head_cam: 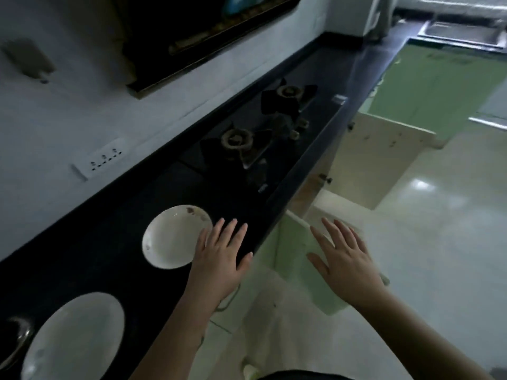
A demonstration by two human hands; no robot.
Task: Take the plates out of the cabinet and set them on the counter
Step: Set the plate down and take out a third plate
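A small white plate (172,238) with brown marks on its rim lies on the black counter (115,223). My left hand (220,256) hovers flat just right of it, fingers spread, its edge over the plate's rim, holding nothing. A larger white plate (74,338) rests on the counter at the lower left. My right hand (344,259) is open with fingers apart, out past the counter edge above a pale green cabinet door (296,250). The cabinet's inside is hidden from here.
A two-burner gas hob (260,127) is set into the counter beyond the plates. An open light wooden cabinet door (381,149) juts out under the hob. A dark metal object (13,341) sits at the far left. A wall socket (103,159) is behind.
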